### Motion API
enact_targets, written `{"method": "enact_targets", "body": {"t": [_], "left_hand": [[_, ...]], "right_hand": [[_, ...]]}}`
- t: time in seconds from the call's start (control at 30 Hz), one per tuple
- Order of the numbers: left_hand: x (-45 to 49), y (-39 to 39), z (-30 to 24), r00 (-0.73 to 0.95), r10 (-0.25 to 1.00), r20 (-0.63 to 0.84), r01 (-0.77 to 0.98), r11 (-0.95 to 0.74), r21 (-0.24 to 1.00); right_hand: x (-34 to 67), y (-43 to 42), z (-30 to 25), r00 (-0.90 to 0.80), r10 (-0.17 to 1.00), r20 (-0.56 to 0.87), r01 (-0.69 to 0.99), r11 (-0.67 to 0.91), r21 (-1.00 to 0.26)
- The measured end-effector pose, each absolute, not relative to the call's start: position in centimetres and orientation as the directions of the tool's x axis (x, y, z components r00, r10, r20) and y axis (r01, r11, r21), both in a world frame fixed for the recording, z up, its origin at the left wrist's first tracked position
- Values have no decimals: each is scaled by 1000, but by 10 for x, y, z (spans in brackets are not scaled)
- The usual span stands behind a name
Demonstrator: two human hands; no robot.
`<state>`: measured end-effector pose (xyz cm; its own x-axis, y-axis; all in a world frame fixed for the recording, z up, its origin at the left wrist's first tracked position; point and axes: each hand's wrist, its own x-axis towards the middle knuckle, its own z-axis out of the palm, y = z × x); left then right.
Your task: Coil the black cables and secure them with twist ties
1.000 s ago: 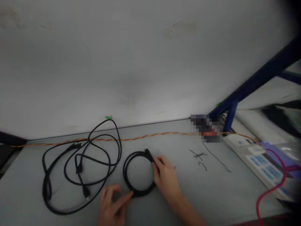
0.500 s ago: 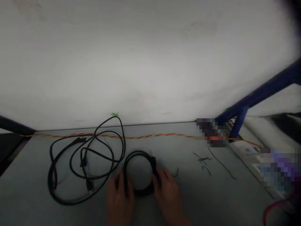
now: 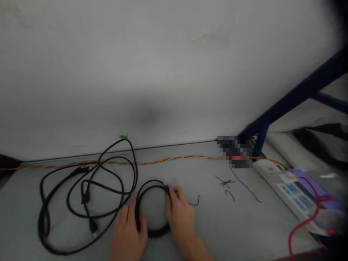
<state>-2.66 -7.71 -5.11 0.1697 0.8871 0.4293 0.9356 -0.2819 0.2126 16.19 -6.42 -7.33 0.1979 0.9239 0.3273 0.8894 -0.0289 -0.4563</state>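
A black cable wound into a small coil (image 3: 152, 188) lies on the grey table (image 3: 212, 217) near its front edge. My left hand (image 3: 127, 233) rests on the coil's left side, fingers curled over the strands. My right hand (image 3: 181, 215) grips the coil's right side, where a plug end sticks up at the fingertips. Both hands hold the coil flat on the table.
A loose tangle of black cables (image 3: 87, 192) sprawls to the left. A twisted red-and-yellow wire (image 3: 174, 158) runs along the wall. At the right are a white power strip (image 3: 288, 188), a red cable (image 3: 304, 221) and a blue frame leg (image 3: 288, 99). Pen marks (image 3: 227, 184) show on the table.
My left hand has moved from the coil's lower edge up onto its left side. My right hand stays on the right side. The view has shifted slightly.
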Motion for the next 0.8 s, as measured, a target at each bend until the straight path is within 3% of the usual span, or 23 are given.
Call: {"method": "enact_targets", "body": {"t": [0.23,0.43,0.8], "left_hand": [[-28,-60,-55,182,904,387,905,-308,294],[-39,-58,-57,156,917,367,853,-312,417],[-40,-74,-50,181,905,384,817,-356,454]], "right_hand": [[169,-74,-74,186,934,304,857,-3,-515],[162,-71,-68,163,931,327,879,14,-477],[175,-86,-66,-28,956,292,863,171,-476]]}}
